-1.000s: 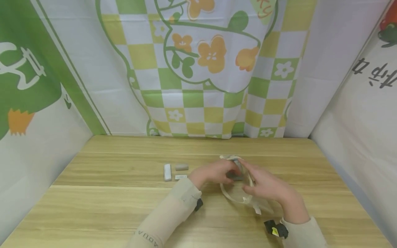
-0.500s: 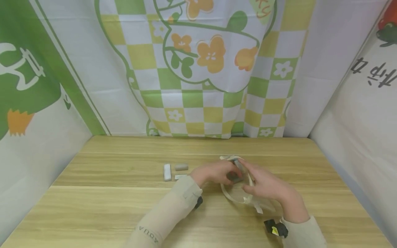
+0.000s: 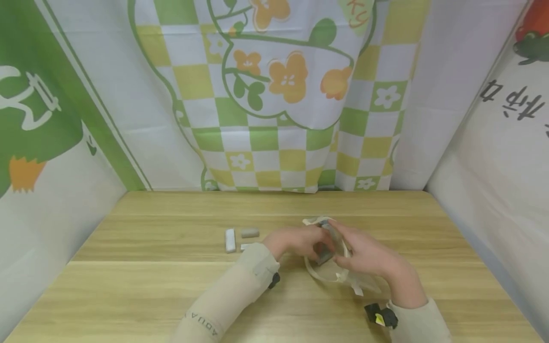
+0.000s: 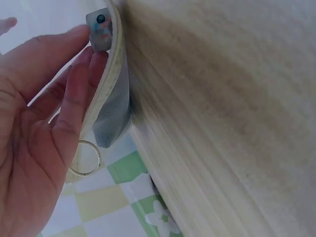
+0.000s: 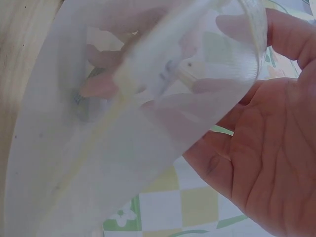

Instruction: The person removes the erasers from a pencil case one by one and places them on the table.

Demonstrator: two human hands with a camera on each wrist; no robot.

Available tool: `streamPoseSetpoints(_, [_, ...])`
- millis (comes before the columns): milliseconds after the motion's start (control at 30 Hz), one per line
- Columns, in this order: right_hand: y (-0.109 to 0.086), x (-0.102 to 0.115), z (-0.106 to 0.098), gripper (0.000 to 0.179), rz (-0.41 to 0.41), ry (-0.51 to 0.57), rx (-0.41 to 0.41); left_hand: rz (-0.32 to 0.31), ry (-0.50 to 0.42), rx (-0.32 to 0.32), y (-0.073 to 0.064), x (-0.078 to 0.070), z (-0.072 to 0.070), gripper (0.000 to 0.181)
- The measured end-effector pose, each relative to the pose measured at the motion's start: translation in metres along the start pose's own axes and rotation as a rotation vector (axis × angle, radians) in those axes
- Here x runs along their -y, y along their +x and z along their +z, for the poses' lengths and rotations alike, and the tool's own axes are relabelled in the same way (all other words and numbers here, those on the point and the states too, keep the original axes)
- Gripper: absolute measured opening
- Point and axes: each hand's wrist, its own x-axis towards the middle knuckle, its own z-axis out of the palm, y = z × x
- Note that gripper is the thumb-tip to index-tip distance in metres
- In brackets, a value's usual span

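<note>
A translucent zip pouch (image 3: 312,272) with cream trim lies on the wooden table, its mouth spread apart. My right hand (image 3: 371,255) grips its right rim, thumb and fingers on either side of the sheet. My left hand (image 3: 298,240) reaches into the mouth and pinches a small grey block (image 3: 325,256). Up close in the left wrist view, that block (image 4: 100,30) bears a dark dot and faint coloured marks, held between thumb and fingertips beside the zipper edge. The right wrist view shows the pouch wall (image 5: 69,168) with the left fingers blurred behind it.
Left of the pouch lie a white block (image 3: 230,240), a grey rounded piece (image 3: 250,232) and a small white piece (image 3: 245,247) partly behind the left sleeve. A checked curtain (image 3: 274,143) hangs along the table's back edge.
The grey block in my left fingers has turned to a steeper slant and come slightly nearer at the pouch mouth. My right hand keeps its hold on the rim.
</note>
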Motion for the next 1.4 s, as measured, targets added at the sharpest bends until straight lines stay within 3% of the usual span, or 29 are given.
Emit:
streamPoseSetpoints(167, [0.000, 0.000, 0.000, 0.079, -0.004, -0.012, -0.001, -0.059, 0.025, 0.040, -0.001, -0.001, 0.002, 0.053])
streamPoseSetpoints(333, [-0.001, 0.000, -0.002, 0.079, 0.002, -0.009, 0.002, -0.058, 0.101, 0.047, 0.000, -0.002, 0.004, 0.058])
streamPoseSetpoints(867, [-0.002, 0.003, -0.003, 0.078, -0.004, -0.012, -0.002, -0.086, 0.034, 0.030, -0.005, -0.004, 0.002, 0.051])
streamPoseSetpoints(1033, [-0.002, 0.003, -0.002, 0.078, 0.001, -0.011, 0.002, -0.061, 0.035, 0.009, -0.008, -0.004, 0.002, 0.049])
streamPoseSetpoints(1400, [-0.001, 0.001, -0.001, 0.080, 0.003, -0.002, 0.000, 0.047, 0.009, -0.101, -0.011, 0.002, 0.003, 0.047])
